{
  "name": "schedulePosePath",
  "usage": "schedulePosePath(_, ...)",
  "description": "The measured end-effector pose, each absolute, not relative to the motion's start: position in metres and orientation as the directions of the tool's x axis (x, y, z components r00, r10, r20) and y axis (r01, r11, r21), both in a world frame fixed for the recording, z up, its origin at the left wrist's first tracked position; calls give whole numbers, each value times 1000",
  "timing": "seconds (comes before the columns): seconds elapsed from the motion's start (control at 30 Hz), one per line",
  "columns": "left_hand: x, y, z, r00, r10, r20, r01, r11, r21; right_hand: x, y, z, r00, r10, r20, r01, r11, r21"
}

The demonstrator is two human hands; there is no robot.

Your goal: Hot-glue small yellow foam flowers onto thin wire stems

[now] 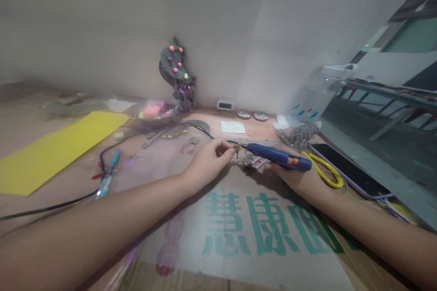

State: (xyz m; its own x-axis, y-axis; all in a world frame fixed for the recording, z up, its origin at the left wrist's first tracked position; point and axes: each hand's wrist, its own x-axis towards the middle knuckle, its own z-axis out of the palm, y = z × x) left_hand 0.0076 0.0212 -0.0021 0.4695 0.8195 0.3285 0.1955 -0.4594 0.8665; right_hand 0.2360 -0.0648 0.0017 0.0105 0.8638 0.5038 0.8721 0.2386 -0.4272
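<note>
My right hand (293, 176) is wrapped round a blue hot glue gun (280, 156), its thin nozzle pointing left. Close to that tip, my left hand (213, 159) pinches a small yellowish-brown piece (237, 148) between thumb and fingertips; its exact kind is too small to make out. Under the gun lies a pair of pliers or cutters (254, 166) with dark jaws and pinkish handles, partly hidden by my right hand. A translucent plastic sheet with green characters (266, 223) covers the table below both hands.
Yellow-handled scissors (329, 170), a phone (351, 170), grey yarn (303, 136) and a clear bottle (314, 95) are on the right. Leftward lie a yellow sheet (64, 150), a blue pen (111, 175) and a black cord (54, 207). A grey moon decoration (174, 66) stands behind.
</note>
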Motion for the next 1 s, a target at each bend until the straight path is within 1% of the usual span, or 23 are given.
schedulePosePath(0.23,8,21,-2,478,816,324,187,-455,871,235,-65,4,17,877,481,881,214,-422)
schedulePosePath(0.43,8,21,-1,471,824,315,194,-445,874,235,-65,3,21,863,505,897,207,-390)
schedulePosePath(0.73,7,24,-5,447,834,324,195,-445,874,235,-65,2,31,861,508,907,189,-377)
schedulePosePath(1.0,8,24,-2,446,842,303,188,-419,888,236,-65,2,22,861,509,897,208,-390)
